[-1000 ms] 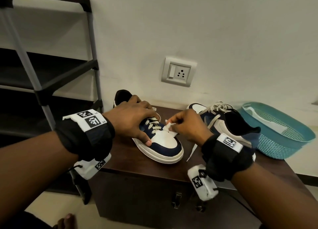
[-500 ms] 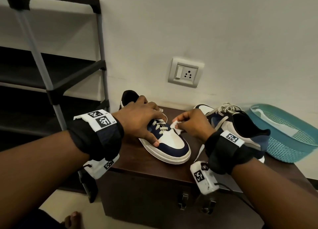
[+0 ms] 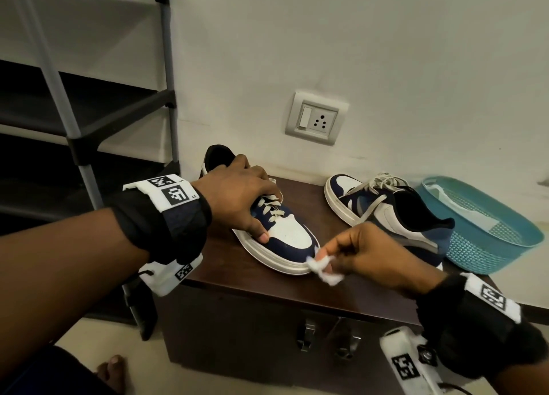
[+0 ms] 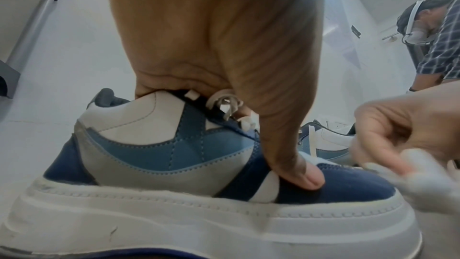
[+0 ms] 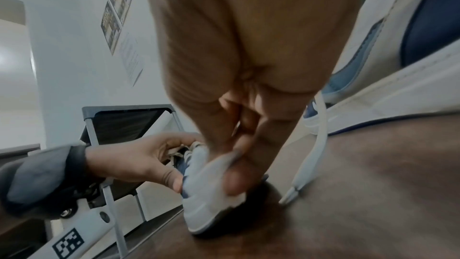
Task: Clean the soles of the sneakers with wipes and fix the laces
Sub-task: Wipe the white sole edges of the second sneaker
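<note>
A navy-and-white sneaker (image 3: 292, 240) stands on the dark wooden cabinet (image 3: 341, 290), toe toward me. My left hand (image 3: 240, 198) grips it over the laces, thumb pressed on its side (image 4: 306, 176). My right hand (image 3: 365, 253) pinches a crumpled white wipe (image 3: 325, 268) right at the sneaker's toe edge; in the right wrist view the wipe (image 5: 219, 176) lies against the toe. The second sneaker (image 3: 386, 213) lies further right with loose laces, one lace end (image 5: 308, 164) trailing over the cabinet top.
A teal plastic basket (image 3: 487, 231) sits at the cabinet's right end, behind the second sneaker. A dark shelf rack (image 3: 89, 112) stands to the left. A wall socket (image 3: 316, 118) is above the sneakers. Another person (image 4: 438, 32) shows in the left wrist view.
My right hand has come down with the wipe from the laces and tongue to the front of the toe. The left hand keeps its grip on the sneaker.
</note>
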Demonstrator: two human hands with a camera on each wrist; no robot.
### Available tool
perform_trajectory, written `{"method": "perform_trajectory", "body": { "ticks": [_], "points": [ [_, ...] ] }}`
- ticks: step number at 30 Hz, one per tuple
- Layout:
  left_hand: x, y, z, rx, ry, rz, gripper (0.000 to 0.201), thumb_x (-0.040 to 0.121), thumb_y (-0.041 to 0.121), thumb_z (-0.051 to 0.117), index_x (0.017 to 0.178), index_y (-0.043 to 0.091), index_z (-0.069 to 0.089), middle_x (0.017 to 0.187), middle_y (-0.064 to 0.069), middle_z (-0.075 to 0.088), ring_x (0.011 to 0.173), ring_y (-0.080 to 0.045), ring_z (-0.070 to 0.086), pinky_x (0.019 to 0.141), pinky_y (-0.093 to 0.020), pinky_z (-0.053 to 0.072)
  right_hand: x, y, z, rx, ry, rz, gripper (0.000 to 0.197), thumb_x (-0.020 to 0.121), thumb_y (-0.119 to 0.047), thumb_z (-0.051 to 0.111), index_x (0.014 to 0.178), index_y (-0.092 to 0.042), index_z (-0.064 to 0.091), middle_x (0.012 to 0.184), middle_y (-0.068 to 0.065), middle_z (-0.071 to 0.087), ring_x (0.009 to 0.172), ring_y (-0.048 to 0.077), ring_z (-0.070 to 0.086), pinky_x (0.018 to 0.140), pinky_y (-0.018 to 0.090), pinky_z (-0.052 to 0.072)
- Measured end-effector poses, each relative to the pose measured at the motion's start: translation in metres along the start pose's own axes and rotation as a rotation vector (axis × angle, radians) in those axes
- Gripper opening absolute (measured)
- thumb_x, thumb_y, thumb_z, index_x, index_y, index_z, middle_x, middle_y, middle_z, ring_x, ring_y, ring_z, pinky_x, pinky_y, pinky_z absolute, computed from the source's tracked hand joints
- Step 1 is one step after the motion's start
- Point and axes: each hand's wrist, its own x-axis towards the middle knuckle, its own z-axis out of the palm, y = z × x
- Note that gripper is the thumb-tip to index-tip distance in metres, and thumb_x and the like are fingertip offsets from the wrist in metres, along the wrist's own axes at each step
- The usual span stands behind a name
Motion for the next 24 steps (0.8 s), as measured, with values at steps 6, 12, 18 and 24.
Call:
{"method": "perform_trajectory", "body": {
  "ticks": [6,12,18,24],
  "points": [
    [-0.002,0.0,-0.001,-0.002,0.0,0.005,0.089,0.068,0.081,0.069,0.146,0.048,0.041,0.148,0.008,0.044,0.133,-0.023,0.032,0.103,-0.046,0.042,0.016,-0.008,-0.003,0.031,0.303,-0.107,0.022,0.083,0.01,0.07,0.088,-0.01,0.078,0.085,0.005,0.078,0.076,0.01,0.072,0.08,0.032,0.061],
    [-0.003,0.002,-0.001,0.003,0.004,-0.003,0.087,0.069,0.08,0.069,0.145,0.047,0.042,0.145,0.007,0.046,0.131,-0.023,0.033,0.102,-0.047,0.043,0.003,-0.026,0.018,-0.065,0.063,-0.132,0.018,0.085,0.0,0.074,0.09,-0.015,0.081,0.085,-0.002,0.078,0.083,0.017,0.074,0.084,0.032,0.06],
    [-0.001,0.003,-0.002,0.008,-0.009,-0.008,0.09,0.068,0.082,0.068,0.147,0.048,0.04,0.147,0.007,0.045,0.132,-0.024,0.032,0.103,-0.047,0.043,0.041,-0.031,0.005,-0.277,0.342,-0.171,0.015,0.086,-0.013,0.075,0.089,-0.027,0.081,0.076,-0.009,0.074,0.07,-0.001,0.067,0.067,0.02,0.052],
    [-0.004,0.003,-0.002,0.009,0.002,-0.001,0.088,0.069,0.08,0.069,0.146,0.047,0.042,0.144,0.009,0.046,0.13,-0.023,0.033,0.1,-0.045,0.043,0.049,-0.045,0.025,-0.351,0.143,-0.155,0.017,0.087,-0.012,0.072,0.088,-0.027,0.081,0.077,-0.014,0.073,0.07,-0.001,0.066,0.063,0.008,0.047]
  ]
}}
